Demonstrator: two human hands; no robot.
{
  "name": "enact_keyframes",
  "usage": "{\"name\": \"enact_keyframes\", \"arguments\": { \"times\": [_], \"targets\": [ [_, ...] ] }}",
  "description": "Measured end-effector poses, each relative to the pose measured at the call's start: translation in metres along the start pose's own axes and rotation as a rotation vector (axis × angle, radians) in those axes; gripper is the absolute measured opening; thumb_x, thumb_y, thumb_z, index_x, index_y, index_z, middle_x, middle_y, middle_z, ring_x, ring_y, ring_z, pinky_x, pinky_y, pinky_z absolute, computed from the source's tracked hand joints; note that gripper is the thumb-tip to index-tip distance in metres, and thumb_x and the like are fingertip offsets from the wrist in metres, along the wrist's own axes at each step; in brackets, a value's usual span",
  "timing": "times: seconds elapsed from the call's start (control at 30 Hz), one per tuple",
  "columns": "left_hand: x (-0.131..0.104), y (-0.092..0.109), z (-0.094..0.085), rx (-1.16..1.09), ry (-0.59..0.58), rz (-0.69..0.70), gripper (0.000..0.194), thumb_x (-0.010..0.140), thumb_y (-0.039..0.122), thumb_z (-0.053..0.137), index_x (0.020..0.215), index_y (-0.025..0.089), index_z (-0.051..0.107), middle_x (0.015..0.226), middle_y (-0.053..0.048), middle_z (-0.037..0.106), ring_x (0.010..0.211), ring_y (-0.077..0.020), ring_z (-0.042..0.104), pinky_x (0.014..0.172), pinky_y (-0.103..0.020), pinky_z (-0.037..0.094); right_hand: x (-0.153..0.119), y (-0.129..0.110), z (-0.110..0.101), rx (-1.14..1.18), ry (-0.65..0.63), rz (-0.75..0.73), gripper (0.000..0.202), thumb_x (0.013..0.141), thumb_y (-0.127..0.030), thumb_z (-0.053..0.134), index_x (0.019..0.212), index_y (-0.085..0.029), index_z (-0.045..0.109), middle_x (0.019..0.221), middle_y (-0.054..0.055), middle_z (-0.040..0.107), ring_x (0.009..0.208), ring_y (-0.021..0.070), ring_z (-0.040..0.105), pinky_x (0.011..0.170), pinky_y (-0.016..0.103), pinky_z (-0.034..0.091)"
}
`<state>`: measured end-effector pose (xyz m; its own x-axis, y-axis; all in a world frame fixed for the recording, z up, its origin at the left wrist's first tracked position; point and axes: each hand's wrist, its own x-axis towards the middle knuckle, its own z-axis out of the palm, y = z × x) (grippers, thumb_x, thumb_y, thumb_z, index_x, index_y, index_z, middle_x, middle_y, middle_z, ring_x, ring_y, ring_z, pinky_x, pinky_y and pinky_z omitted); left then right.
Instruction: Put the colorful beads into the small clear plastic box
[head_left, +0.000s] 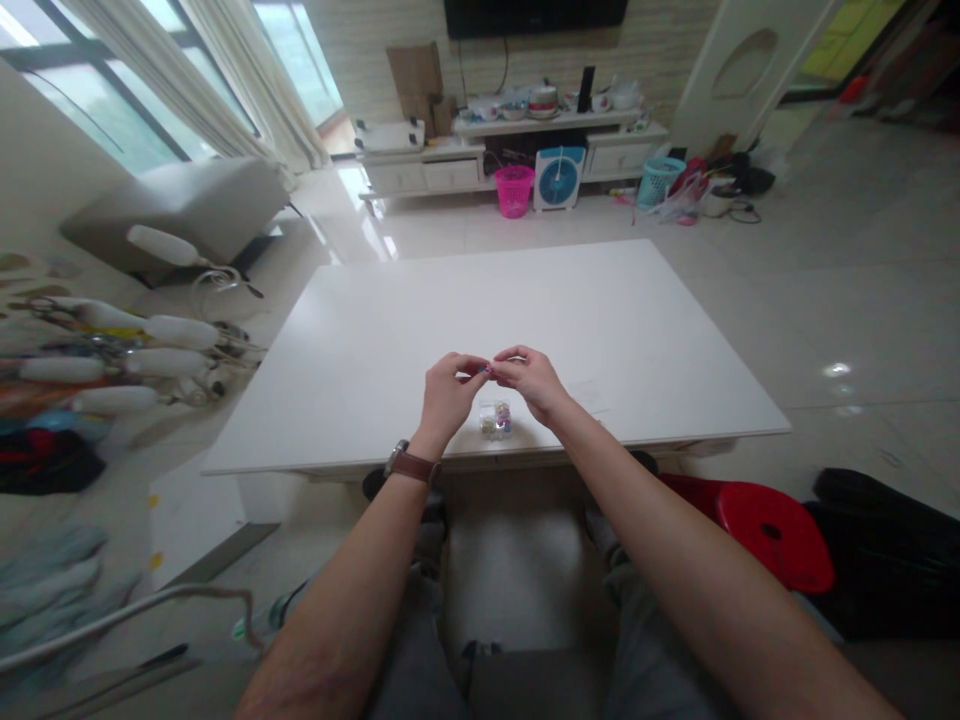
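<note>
Above the near part of the white table (495,310), my left hand (451,392) and my right hand (531,380) meet at the fingertips. Both pinch a tiny pinkish item (489,369) between them, too small to identify. A watch with a brown strap is on my left wrist. Just below the hands, near the table's front edge, sits a small clear box (495,420) with small colourful pieces inside.
A red stool (776,535) stands at the right beside black bags. White lamp-like parts (180,332) are on the left. Beyond the table are a pink basket (514,190), a blue fan (559,178) and a TV cabinet (397,178).
</note>
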<state>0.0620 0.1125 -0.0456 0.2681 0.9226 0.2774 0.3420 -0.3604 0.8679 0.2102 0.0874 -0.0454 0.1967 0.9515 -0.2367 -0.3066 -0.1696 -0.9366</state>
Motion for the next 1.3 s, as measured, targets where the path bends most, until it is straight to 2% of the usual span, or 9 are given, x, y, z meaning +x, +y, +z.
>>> {"name": "enact_keyframes", "arguments": {
  "times": [0.2,0.43,0.57,0.67,0.8,0.9,1.0,1.1,1.3],
  "targets": [
    [0.001,-0.002,0.0,0.004,0.011,0.008,0.004,0.082,0.019,0.073,0.084,0.018,0.077,0.086,-0.005,0.071,0.078,-0.0154,0.069,0.073,-0.029,0.062,0.008,0.01,-0.002,-0.032,-0.023,-0.085,0.029,0.062,-0.027,0.088,0.076,-0.018,0.064,0.066,-0.001,0.068,0.069,0.0142,0.066,0.074,0.031,0.055],
    [0.001,-0.001,-0.001,0.011,0.005,0.004,0.004,0.081,0.02,0.075,0.085,0.018,0.077,0.084,-0.004,0.07,0.077,-0.0147,0.068,0.068,-0.027,0.06,0.009,0.013,-0.002,-0.051,-0.027,-0.15,0.036,0.055,-0.038,0.091,0.072,-0.017,0.067,0.068,0.0,0.068,0.07,0.0146,0.063,0.075,0.032,0.054],
    [0.001,-0.002,-0.002,0.008,-0.003,0.0,0.006,0.081,0.022,0.074,0.086,0.019,0.077,0.085,-0.005,0.071,0.077,-0.0149,0.068,0.069,-0.027,0.06,0.01,0.013,-0.001,-0.061,-0.019,-0.173,0.032,0.057,-0.035,0.088,0.072,-0.017,0.067,0.067,0.0,0.068,0.068,0.0142,0.062,0.073,0.031,0.053],
    [0.001,-0.003,-0.003,0.029,0.005,-0.015,0.008,0.08,0.021,0.075,0.088,0.018,0.076,0.087,-0.005,0.073,0.077,-0.0146,0.068,0.07,-0.027,0.06,0.01,0.011,-0.003,-0.102,0.007,-0.157,0.02,0.066,-0.026,0.081,0.075,-0.017,0.066,0.068,-0.001,0.067,0.07,0.0144,0.064,0.075,0.031,0.053],
    [0.001,-0.004,-0.005,0.066,0.017,-0.053,0.009,0.079,0.017,0.075,0.088,0.017,0.075,0.087,-0.005,0.075,0.077,-0.0145,0.068,0.074,-0.029,0.06,0.007,0.004,-0.013,-0.48,-0.014,-0.196,0.005,0.076,-0.015,0.071,0.08,-0.017,0.069,0.076,0.002,0.07,0.074,0.0149,0.065,0.076,0.03,0.052],
    [0.0,-0.004,-0.007,0.085,0.023,-0.065,0.008,0.079,0.017,0.074,0.086,0.017,0.074,0.086,-0.005,0.075,0.076,-0.0151,0.068,0.074,-0.03,0.06,0.001,0.005,-0.021,-0.864,-0.087,-0.242,0.008,0.077,-0.01,0.069,0.08,-0.017,0.072,0.08,0.004,0.073,0.075,0.0148,0.065,0.074,0.027,0.049],
    [0.0,-0.003,-0.008,0.089,0.026,-0.069,0.006,0.079,0.016,0.074,0.085,0.017,0.074,0.085,-0.005,0.075,0.076,-0.0152,0.068,0.073,-0.03,0.059,-0.002,0.016,-0.024,-1.124,-0.183,-0.249,0.012,0.077,-0.007,0.067,0.079,-0.016,0.074,0.08,0.004,0.074,0.075,0.0151,0.064,0.072,0.025,0.046],
    [-0.001,-0.001,-0.009,0.081,0.018,-0.072,0.005,0.079,0.015,0.073,0.084,0.017,0.074,0.084,-0.004,0.075,0.076,-0.015,0.068,0.073,-0.03,0.059,-0.003,0.032,-0.022,-1.289,-0.264,-0.253,0.009,0.077,-0.01,0.069,0.077,-0.016,0.075,0.079,0.005,0.075,0.074,0.0159,0.065,0.07,0.025,0.045],
    [-0.001,0.0,-0.01,0.044,0.01,-0.075,0.006,0.079,0.014,0.073,0.084,0.017,0.073,0.086,-0.004,0.075,0.076,-0.0147,0.068,0.073,-0.029,0.059,-0.001,0.054,-0.015,-1.432,-0.365,-0.24,0.011,0.081,-0.013,0.068,0.084,-0.015,0.078,0.084,0.008,0.077,0.078,0.017,0.067,0.073,0.024,0.045]
  ]
}}
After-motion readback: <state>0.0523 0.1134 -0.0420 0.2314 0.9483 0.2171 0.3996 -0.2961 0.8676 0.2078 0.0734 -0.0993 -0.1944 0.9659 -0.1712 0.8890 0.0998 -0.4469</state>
